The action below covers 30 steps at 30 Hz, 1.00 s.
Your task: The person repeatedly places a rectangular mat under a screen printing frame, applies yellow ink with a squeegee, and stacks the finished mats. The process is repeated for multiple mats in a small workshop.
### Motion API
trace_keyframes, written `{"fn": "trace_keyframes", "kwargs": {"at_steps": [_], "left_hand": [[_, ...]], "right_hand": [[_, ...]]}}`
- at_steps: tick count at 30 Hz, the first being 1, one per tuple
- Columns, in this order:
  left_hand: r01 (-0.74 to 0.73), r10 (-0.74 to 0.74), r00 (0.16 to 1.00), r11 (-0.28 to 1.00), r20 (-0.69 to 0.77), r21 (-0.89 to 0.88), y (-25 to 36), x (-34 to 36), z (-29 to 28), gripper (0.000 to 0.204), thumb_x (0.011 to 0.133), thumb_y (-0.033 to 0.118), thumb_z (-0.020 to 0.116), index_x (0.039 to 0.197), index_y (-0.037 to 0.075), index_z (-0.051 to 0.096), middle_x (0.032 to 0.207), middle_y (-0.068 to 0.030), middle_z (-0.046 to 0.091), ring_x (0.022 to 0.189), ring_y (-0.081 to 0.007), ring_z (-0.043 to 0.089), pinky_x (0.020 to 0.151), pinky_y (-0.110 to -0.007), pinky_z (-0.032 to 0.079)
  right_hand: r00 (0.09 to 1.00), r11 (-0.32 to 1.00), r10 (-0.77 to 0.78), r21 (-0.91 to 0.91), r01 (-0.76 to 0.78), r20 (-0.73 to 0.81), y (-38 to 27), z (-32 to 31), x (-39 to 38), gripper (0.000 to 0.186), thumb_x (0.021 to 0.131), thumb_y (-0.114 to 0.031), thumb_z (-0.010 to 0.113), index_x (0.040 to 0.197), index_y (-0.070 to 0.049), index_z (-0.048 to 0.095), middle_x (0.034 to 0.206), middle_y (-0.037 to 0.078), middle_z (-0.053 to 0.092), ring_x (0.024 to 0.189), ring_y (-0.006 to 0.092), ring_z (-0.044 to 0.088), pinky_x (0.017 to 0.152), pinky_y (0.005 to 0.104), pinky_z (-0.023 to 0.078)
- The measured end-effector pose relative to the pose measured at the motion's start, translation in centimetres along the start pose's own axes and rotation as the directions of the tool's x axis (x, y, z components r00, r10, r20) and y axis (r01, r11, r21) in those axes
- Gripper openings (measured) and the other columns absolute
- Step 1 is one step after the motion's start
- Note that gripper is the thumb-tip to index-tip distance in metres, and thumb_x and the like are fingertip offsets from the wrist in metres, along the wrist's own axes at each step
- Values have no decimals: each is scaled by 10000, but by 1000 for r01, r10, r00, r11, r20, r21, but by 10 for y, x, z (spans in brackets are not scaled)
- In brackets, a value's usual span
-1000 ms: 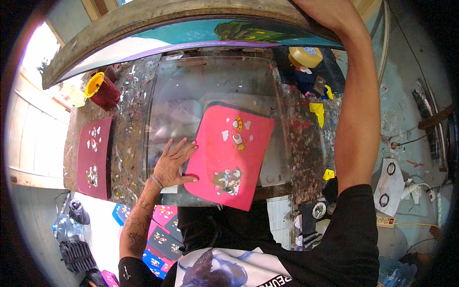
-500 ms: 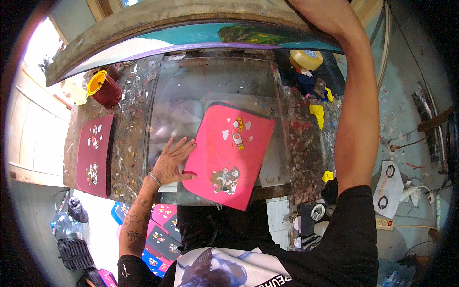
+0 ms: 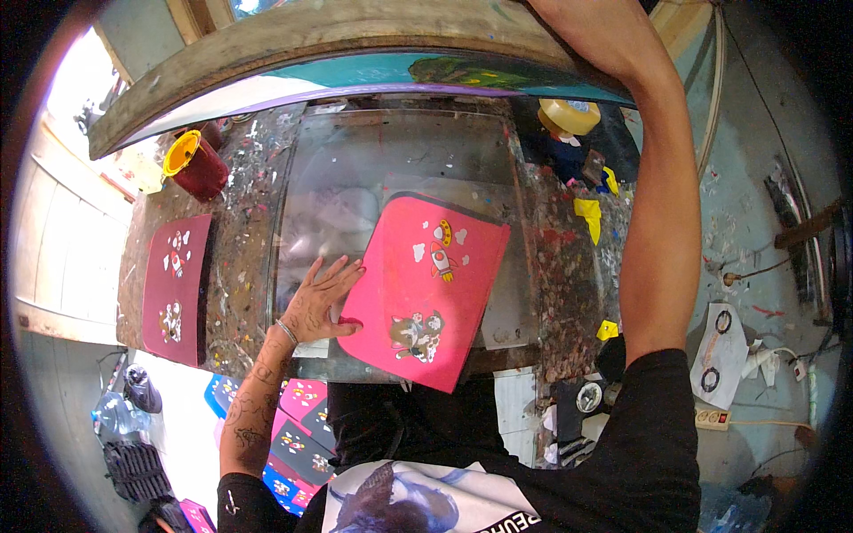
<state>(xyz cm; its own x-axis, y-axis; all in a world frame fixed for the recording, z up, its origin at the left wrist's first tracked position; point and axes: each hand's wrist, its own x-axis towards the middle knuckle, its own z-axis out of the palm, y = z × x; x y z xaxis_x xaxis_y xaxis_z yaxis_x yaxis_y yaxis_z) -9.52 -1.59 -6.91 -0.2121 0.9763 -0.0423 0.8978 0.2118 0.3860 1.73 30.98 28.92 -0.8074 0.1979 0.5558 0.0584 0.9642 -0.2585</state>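
A pink flat panel [image 3: 444,306] with a rocket print and an animal print lies tilted on the glass-like plate [image 3: 418,142] in front of me. My left hand [image 3: 322,300] is open, fingers spread, with its thumb and fingertips against the panel's left edge. Above the plate, a wooden frame [image 3: 293,40] stands raised, a painted teal, white and purple face showing beneath it. At the frame's right end my right hand [image 3: 591,35] grips the wood; its fingertips are hidden at the picture's top.
Left of the plate lie a darker pink printed panel [image 3: 176,293] and a dark red pot with yellow rim [image 3: 201,169]. A tape roll [image 3: 569,115] and yellow scraps [image 3: 589,218] sit to the right. Several printed panels [image 3: 306,440] lie below the table's front edge.
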Motion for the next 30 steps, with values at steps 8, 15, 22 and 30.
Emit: {"fn": "trace_keyframes", "kwargs": {"at_steps": [8, 15, 22, 30], "left_hand": [[1, 2, 998, 999, -57, 52, 3, 2, 9, 1176, 678, 754, 735, 1587, 126, 330, 1642, -74, 343, 1542, -299, 246, 1260, -552, 74], [-10, 19, 998, 992, -65, 125, 5, 1, 9, 1134, 691, 757, 713, 1568, 129, 362, 1625, -38, 376, 1529, -275, 282, 1259, -543, 120], [-9, 15, 997, 997, -80, 83, 3, 3, 12, 1164, 649, 750, 758, 1557, 126, 381, 1618, -54, 388, 1532, -289, 272, 1262, -550, 98], [-8, 16, 996, 996, -86, 89, 2, 1, 13, 1164, 644, 748, 764, 1551, 121, 390, 1616, -52, 392, 1533, -278, 271, 1264, -544, 100]], "right_hand": [[999, 998, 44, 47, -44, -10, 3, 3, 1, 579, 941, -451, 636, 692, 71, 625, 543, 85, 466, 548, 154, 438, 546, 380, 370], [998, 998, 62, -24, -63, -4, -9, -1, -3, 567, 942, -453, 640, 713, 65, 650, 551, 82, 491, 552, 145, 441, 550, 373, 370], [1000, 997, -17, 76, 18, -15, 8, 3, 2, 567, 945, -450, 635, 702, 62, 640, 544, 76, 481, 546, 142, 442, 547, 374, 371], [999, 999, 45, -5, -45, 3, 0, 0, 0, 565, 945, -447, 634, 700, 62, 640, 541, 82, 486, 542, 151, 447, 547, 382, 378]]}}
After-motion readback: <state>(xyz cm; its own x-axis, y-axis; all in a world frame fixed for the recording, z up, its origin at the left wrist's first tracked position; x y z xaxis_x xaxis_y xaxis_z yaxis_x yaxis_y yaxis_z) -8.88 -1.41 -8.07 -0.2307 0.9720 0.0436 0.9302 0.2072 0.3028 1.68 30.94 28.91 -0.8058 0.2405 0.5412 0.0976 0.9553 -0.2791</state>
